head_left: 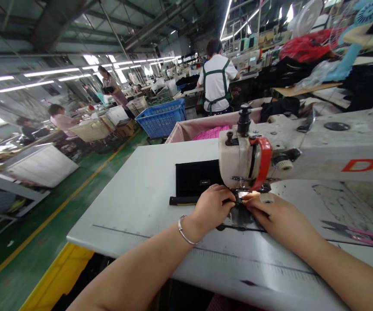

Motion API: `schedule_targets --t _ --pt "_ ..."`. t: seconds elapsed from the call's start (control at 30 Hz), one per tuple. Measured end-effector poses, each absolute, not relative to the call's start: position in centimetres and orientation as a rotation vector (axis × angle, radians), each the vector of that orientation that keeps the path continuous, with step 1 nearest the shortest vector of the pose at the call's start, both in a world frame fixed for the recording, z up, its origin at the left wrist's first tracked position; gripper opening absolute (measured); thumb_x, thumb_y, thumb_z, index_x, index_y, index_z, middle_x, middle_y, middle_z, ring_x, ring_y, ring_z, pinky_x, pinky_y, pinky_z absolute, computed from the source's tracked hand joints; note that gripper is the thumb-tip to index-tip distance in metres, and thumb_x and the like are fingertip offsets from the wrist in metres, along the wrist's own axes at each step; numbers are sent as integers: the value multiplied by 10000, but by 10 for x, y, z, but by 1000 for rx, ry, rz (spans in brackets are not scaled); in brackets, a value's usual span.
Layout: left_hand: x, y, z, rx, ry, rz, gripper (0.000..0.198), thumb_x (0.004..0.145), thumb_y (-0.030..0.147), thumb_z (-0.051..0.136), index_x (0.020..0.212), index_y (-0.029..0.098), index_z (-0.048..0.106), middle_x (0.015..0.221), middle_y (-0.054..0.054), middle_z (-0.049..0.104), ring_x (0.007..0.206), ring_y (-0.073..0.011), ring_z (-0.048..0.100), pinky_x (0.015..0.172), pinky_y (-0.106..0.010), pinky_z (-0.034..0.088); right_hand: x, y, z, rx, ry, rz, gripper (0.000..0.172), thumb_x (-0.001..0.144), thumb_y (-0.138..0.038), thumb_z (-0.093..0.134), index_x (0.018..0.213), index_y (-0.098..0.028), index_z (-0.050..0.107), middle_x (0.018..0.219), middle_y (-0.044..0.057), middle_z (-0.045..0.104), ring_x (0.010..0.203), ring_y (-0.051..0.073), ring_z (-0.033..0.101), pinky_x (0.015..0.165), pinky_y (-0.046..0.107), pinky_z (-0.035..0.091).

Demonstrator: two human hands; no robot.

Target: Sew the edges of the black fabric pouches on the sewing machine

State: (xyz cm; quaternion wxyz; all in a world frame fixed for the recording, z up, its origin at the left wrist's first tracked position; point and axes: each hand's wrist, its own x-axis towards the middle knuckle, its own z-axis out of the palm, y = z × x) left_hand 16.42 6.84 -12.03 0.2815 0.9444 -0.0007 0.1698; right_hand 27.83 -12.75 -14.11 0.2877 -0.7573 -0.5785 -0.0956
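Note:
A black fabric piece (191, 176) with a small label lies flat on the white table, its right end running under the sewing machine head (236, 162). Along its near edge is a narrow black strip (181, 201). My left hand (213, 206), a bracelet at its wrist, pinches the strip's right end just left of the needle area. Close by on the right side of the needle, my right hand (267, 209) has its fingers pressed together at the presser foot; what they hold is too small to make out.
Pink-handled scissors (361, 233) rest at the table's right. Beyond the white table (121, 190) are a pink fabric-lined bin (186, 129), a blue crate (162, 117) and a person in a white shirt (216, 82). A yellow container (60, 276) is below left.

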Motion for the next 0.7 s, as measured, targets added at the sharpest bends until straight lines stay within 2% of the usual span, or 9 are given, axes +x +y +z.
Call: schedule_targets --t 0.27,0.4,0.5,0.6,0.63,0.67,0.7 --pt "165 71 -126 2547 49 418 69 872 154 730 915 205 748 995 -27 758 1006 -206 680 964 -352 536 284 -125 -151 -2000 -1500 -157 255 1000 -222 494 1098 -256 727 1116 77 750 939 235 706 795 382 576" --pt "166 77 -121 2597 28 380 132 894 201 727 1024 200 749 1072 -50 734 1081 -213 651 1009 -353 522 286 -125 -155 -1974 -1470 -135 268 999 -224 494 1153 -256 711 1131 79 740 995 233 696 852 380 566" --pt "150 74 -107 2670 -14 337 406 864 372 786 1226 201 712 1170 -103 675 1120 -271 612 1036 -444 511 285 -129 -152 -1960 -1439 -154 256 991 -210 490 1102 -240 719 1101 78 735 1012 230 686 879 378 557" --pt "103 65 -99 2858 -97 125 966 667 709 833 1451 216 558 1214 -130 617 1104 -331 587 1031 -553 508 284 -132 -149 -1951 -1407 -181 245 983 -187 485 1038 -222 721 1043 81 724 984 223 680 865 372 553" --pt "80 61 -101 2916 -141 82 1081 623 743 835 1501 211 496 1256 -137 602 1139 -346 575 1067 -574 487 284 -132 -148 -1946 -1400 -182 241 983 -183 485 1023 -220 719 1015 77 719 963 216 679 854 365 552" --pt "55 59 -105 2973 -193 84 1120 617 732 842 1525 202 455 1289 -142 594 1156 -352 570 1079 -575 484 284 -132 -148 -1939 -1396 -179 234 984 -179 488 1008 -217 718 985 71 711 935 206 676 837 357 551" --pt "28 58 -110 3040 -229 110 1057 662 658 856 1525 206 447 1272 -135 608 1125 -330 588 1049 -535 518 284 -131 -148 -1931 -1395 -172 221 987 -177 495 996 -212 713 960 63 702 907 195 671 819 349 551"
